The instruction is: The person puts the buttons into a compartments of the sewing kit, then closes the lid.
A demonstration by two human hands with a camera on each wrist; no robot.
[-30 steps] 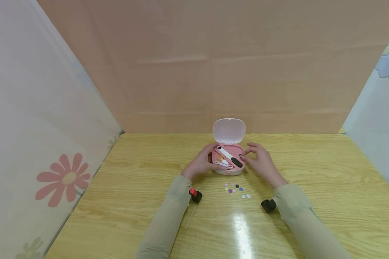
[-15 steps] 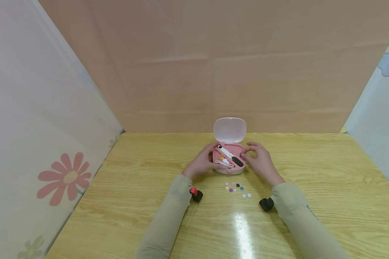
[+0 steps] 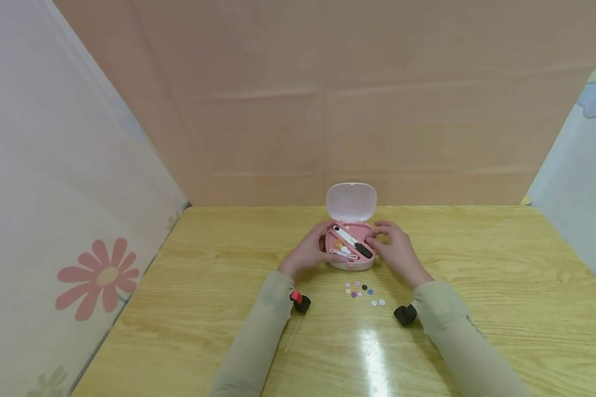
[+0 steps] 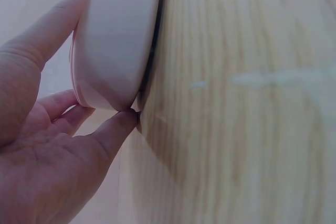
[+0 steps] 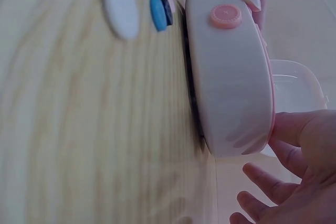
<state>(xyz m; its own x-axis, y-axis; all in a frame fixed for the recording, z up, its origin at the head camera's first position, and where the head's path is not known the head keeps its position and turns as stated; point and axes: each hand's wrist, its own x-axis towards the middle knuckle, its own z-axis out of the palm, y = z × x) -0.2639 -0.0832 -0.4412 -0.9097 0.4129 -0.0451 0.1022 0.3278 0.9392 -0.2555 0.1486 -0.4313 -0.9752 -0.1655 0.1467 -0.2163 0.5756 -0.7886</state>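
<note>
The wood-grain table carries everything. Near its far edge stands the pink-and-white box, its clear lid tipped up behind it. The left hand grips the box, thumb along the front and fingers round the side. The right hand is at the opposite rim, thumb and forefinger reaching inside, the other fingers spread loosely (whether the tips pinch anything, I cannot tell; the wall hides them). Across the interior lies a white-and-black tool on the slant, with an orange piece in the compartment beside it.

Nine loose buttons lie on the table in front, the same count as a second ago. Smallest is a pale speck in the far compartment, not visible half a second ago: possibly a button just dropped there, which would leave that one placed and those nine outside.
</note>
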